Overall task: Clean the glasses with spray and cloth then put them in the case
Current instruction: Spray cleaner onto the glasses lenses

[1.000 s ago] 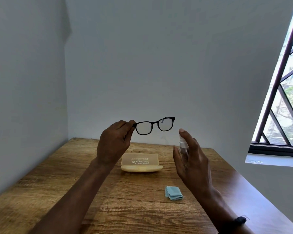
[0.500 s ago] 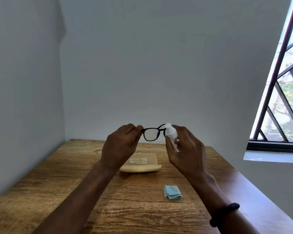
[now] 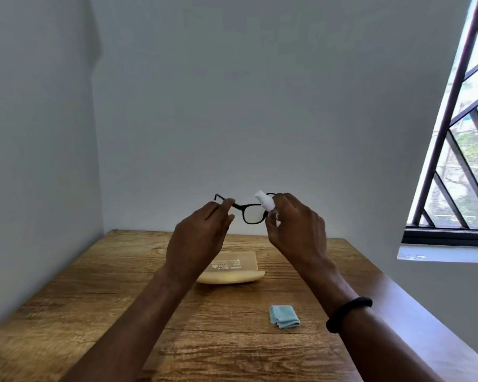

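- The glasses (image 3: pixel 252 215) are held up in the air above the far end of the tabletop (image 3: pixel 94 299), black frame, one lens showing plainly and the other hidden behind the bottle.
- The left hand (image 3: pixel 198 238) pinches the frame at its left corner, by the hinge of the arm.
- The right hand (image 3: pixel 295 230) is wrapped round a small white spray bottle (image 3: pixel 265 202), its top right up against the frame; the two hands are close together at the glasses.
- By my reckoning this is the spraying step, early in the job: I cannot tell whether the lenses are wet.
- Wiping is not yet done: the blue cloth (image 3: pixel 284 316) lies folded on the tabletop, near the right forearm, untouched.
- The beige case (image 3: pixel 232 268) lies flat under the hands, printed face up; it looks closed, so I cannot see inside, and the glasses are not in it.
- Left to do: wipe, open the case, put the glasses in.
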